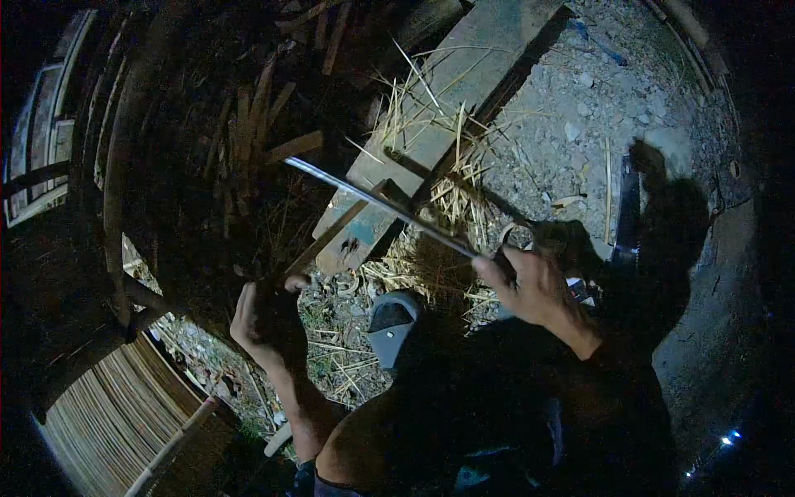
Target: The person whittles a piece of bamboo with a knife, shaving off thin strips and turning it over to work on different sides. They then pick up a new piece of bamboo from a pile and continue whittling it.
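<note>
My left hand [269,319] is closed around the near end of a dark wooden stick [327,236], which slants up and right toward the plank. My right hand [530,286] grips the lower end of a long, thin, straight metallic strip [377,201], bright at its far tip; whether it is a blade I cannot tell. The strip crosses over the stick near the stick's far end in this view. Behind both lies a worn greenish plank [464,91], with thin pale slivers [464,178] scattered over and beside it.
A sandalled foot [393,327] stands on the ground below the plank. To the right, a dark flat tool-like object [627,203] lies on stony ground [596,108]. Wood pieces [248,116] crowd the dark upper left. A slatted bamboo panel [124,414] fills the lower left.
</note>
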